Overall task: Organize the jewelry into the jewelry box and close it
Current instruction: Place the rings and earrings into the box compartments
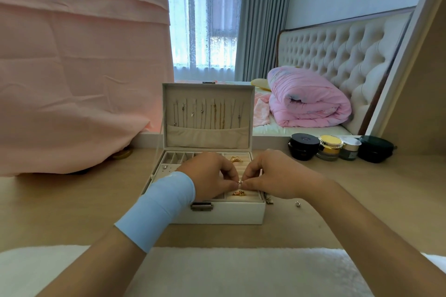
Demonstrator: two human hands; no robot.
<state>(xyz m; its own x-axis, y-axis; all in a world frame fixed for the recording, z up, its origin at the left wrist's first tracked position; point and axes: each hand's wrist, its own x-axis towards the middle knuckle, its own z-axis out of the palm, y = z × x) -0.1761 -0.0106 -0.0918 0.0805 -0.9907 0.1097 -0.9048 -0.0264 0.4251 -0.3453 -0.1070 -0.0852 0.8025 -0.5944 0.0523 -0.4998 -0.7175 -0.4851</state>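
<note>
Both forearms reach forward over the tabletop (72,200) and converge above the open jewelry box (224,212). The left hand (210,173), its wrist wrapped in a light blue band (159,210), and the right hand (272,176) are knuckles-up with fingers curled. Each pinches one small ring (239,184) by thumb and forefinger. The ring is held just above the front right compartment, over a gold piece (239,192). Necklaces (210,113) hang in the upright lid (207,89). A small silver piece (298,204) lies on the tabletop right of the box.
</note>
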